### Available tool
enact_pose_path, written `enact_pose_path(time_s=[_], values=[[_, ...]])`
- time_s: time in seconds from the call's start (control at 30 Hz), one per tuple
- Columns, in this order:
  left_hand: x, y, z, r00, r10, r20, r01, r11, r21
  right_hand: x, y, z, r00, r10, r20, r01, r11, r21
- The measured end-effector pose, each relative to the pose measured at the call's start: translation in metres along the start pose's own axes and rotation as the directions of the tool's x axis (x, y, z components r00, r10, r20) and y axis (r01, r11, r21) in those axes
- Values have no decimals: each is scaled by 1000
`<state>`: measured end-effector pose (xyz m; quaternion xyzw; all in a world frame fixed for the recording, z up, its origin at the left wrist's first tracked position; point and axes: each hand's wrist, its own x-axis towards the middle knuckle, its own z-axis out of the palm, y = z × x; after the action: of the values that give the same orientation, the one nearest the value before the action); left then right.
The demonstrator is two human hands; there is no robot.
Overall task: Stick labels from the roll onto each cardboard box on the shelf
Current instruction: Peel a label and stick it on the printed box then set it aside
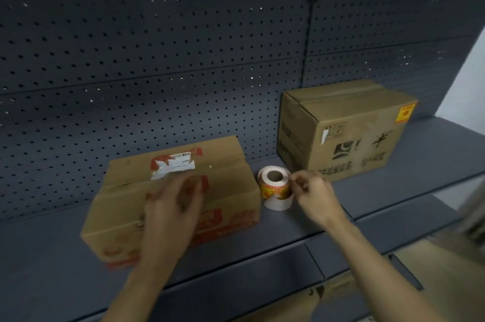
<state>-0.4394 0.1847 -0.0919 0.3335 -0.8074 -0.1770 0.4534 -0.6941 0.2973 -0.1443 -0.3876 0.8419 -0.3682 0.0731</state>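
On the grey shelf [367,198], between two cardboard boxes, the label roll [275,181] stands on end with its core hole facing up and a white tail of liner trailing down in front of it. Just left of the roll, almost touching it, lies the low box [228,167], which carries a torn shipping label [173,165] on top. Behind the roll and to its right stands the taller box [349,132], with a red-and-yellow sticker [406,112] at its far upper corner. The right hand [312,193] comes in from the roll's right, thumb and forefinger pinching at the roll's right edge, the other fingers curled. The left hand [170,206] hangs left of the roll over the low box, hiding part of its top and front. It is blurred, and I cannot tell whether its bent fingers hold anything. A perforated back panel [157,59] rises behind the roll.
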Motion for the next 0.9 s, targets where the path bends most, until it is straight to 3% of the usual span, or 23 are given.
enact_pose_path(time_s=[0.1, 0.2, 0.33, 0.53, 0.67, 0.9], values=[[-6, 26, 35, 978, 78, 193, -60, 993, -98, -2, 15, 0, 990, -6, 138, 26, 988, -150], [-12, 45, 69, 915, 78, 395, -28, 991, -129, -1, 26, 8, 967, -17, 256, 82, 966, -244], [-12, 64, 103, 855, 101, 508, -57, 993, -101, 3, 35, 12, 958, -56, 281, 141, 946, -292], [-9, 69, 140, 829, 20, 559, 10, 999, -50, 8, 46, 1, 956, -149, 254, 207, 953, -221], [-8, 66, 161, 796, -12, 605, 11, 1000, 7, 14, 49, -10, 926, -298, 231, 335, 932, -138], [1, 60, 172, 825, -68, 562, 85, 996, -5, 19, 49, -11, 918, -356, 175, 363, 932, -7]])
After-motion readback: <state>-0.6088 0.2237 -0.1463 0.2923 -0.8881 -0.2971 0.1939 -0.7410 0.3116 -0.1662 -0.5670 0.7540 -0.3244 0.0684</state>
